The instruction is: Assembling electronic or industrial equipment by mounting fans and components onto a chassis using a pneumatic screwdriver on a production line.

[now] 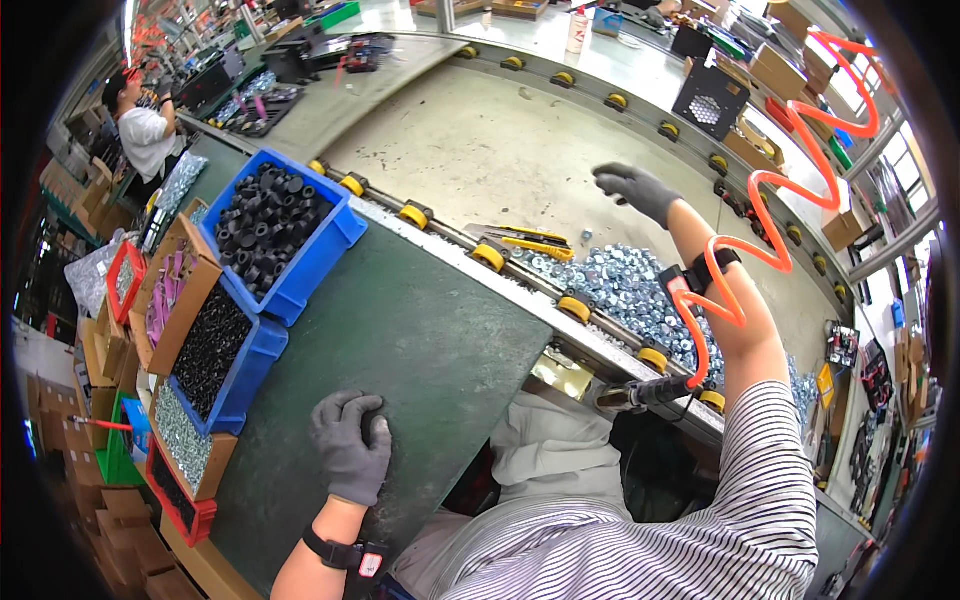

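Observation:
My left hand [348, 445], in a grey glove, rests on the dark green mat [400, 330] near its front edge, with the fingers curled over a small black part [372, 405]. Stretched far out over the pale conveyor surface [480, 150] is my right hand [635, 190], gloved the same way, with its fingers loosely apart and nothing in them. Below that forearm lies a heap of small silver nuts [620, 285]. An orange coiled air hose [770, 210] hangs across my right arm and ends at a pneumatic screwdriver [640, 393] lying by the mat's right edge.
Blue bins hold black rubber parts [265, 225] and small black screws [208, 345] at the left, beside cardboard boxes of pieces [180, 430]. Yellow rollers [488, 256] line the conveyor edge, and a yellow utility knife [530, 240] lies there. Another person [140, 125] works at the far left.

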`<state>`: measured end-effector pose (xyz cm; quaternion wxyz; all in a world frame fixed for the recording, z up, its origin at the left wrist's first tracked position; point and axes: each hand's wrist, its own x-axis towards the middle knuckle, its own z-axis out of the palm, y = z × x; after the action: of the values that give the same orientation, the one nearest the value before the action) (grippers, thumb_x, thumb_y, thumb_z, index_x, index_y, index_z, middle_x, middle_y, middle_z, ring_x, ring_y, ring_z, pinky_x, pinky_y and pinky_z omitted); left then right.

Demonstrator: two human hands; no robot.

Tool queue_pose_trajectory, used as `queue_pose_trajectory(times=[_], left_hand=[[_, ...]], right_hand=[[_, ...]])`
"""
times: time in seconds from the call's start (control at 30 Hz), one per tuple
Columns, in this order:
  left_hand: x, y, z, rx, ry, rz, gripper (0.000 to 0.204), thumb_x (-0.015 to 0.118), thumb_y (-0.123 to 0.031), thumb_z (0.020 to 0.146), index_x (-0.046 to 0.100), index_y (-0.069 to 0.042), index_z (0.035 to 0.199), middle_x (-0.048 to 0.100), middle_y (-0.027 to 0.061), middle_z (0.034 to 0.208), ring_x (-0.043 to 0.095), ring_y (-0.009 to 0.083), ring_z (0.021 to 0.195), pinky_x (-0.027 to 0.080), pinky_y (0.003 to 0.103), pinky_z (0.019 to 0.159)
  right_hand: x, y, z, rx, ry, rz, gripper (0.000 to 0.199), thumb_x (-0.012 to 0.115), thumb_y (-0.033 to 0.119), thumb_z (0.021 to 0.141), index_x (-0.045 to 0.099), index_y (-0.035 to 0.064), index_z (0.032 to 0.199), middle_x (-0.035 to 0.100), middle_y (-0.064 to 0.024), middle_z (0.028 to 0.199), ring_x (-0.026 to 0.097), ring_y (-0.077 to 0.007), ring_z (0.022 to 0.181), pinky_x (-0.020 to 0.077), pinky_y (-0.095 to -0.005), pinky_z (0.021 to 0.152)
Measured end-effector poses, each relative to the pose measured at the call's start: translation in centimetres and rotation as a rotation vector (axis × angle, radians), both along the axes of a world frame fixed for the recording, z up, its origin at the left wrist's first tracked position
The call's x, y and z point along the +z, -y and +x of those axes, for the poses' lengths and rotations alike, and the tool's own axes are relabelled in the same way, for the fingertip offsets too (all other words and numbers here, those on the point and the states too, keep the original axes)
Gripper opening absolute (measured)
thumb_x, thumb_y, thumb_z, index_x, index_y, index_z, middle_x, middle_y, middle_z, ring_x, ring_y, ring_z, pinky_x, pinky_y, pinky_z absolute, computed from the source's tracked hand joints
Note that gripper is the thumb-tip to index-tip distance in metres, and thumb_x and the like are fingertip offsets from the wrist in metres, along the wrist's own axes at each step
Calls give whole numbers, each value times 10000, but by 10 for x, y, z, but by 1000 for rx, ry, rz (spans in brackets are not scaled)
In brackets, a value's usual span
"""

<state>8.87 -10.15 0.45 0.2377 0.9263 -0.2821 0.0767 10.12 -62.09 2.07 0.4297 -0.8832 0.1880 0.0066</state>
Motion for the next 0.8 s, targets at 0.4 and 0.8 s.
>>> queue_pose_trajectory(times=[0.4, 0.8], left_hand=[[-4, 6, 2, 11, 22, 56, 222, 615, -153, 697, 614, -112, 915, 546, 94, 1037, 468, 304, 1053, 355, 441, 944], [-16, -5, 0, -22, -45, -18, 207, 563, -22, 720, 584, -18, 926, 490, 143, 1062, 470, 289, 1054, 420, 379, 921]], right_hand=[[-44, -4, -47, 95, -368, -442, 440, 513, 326, 821, 543, 128, 1212, 615, -169, 1107, 571, -323, 1046, 434, -370, 912], [-36, -14, -85, 210, -479, -195, 430, 562, 331, 801, 626, 27, 1098, 666, -125, 929, 626, -237, 799, 491, -376, 711]])
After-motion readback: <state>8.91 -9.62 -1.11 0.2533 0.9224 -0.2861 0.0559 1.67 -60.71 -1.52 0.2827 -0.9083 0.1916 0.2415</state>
